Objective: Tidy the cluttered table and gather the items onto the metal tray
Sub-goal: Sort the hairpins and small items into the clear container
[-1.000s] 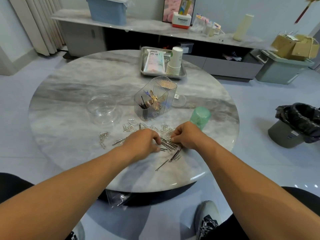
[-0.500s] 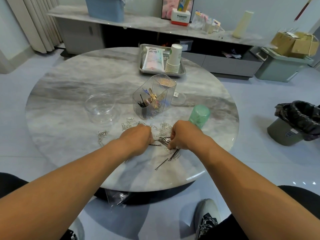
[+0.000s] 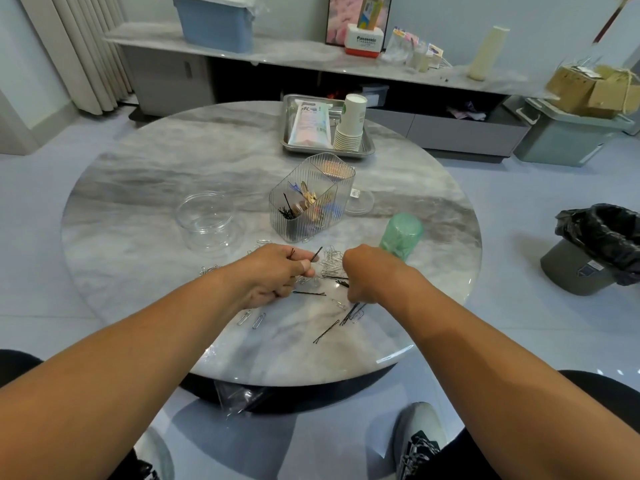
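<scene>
Hairpins (image 3: 309, 293): few in left hand (image 3: 277, 275); one tray (image 3: 367, 149).

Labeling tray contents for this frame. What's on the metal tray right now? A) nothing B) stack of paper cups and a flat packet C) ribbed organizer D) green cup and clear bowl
B: the metal tray holds the stack of paper cups and a flat packet; the green cup, clear bowl and ribbed organizer all stand on the table outside it.

On the round table (image 3: 138, 188), the metal tray (image 3: 286, 140) is sitting at the far edge, carrying a packet (image 3: 310, 124) and stacked cups (image 3: 349, 128). Nearer, an organiser (image 3: 308, 202) is standing between a bowl (image 3: 207, 218) on the left and a cup (image 3: 401, 235) on the right. Hairpins (image 3: 325, 330) and paper clips (image 3: 330, 263) are lying nearest.
</scene>
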